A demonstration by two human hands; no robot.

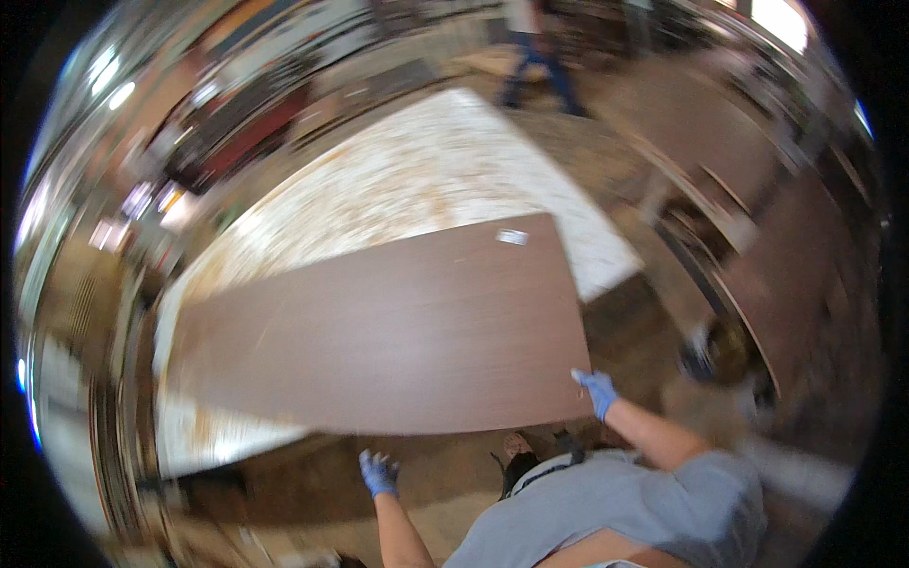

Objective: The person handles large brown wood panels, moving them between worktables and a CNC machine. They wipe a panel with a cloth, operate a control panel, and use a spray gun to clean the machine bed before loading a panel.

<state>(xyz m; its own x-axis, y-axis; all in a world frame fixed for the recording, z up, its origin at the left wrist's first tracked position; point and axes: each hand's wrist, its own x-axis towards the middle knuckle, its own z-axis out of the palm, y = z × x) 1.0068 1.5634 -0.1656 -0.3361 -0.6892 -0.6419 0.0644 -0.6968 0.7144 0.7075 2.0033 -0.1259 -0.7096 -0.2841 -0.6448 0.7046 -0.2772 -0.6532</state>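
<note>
A large dark brown wood-grain board (398, 327) lies across a white, scuffed sheet-topped table (454, 142). A small white label (512, 237) is on the board's far right corner. My right hand (598, 393), in a blue glove, grips the board's right edge close to the near corner, and some of its fingers are hidden. Also blue-gloved, my left hand (380, 472) is held off the board's near edge, fingers apart and holding nothing.
Brown panels (805, 275) stand or lie at the right, beside a blurred round object (720, 350). A person in blue trousers (540, 71) is beyond the table. Stacked sheets (114, 454) line the left side. Much of the surroundings is motion-blurred.
</note>
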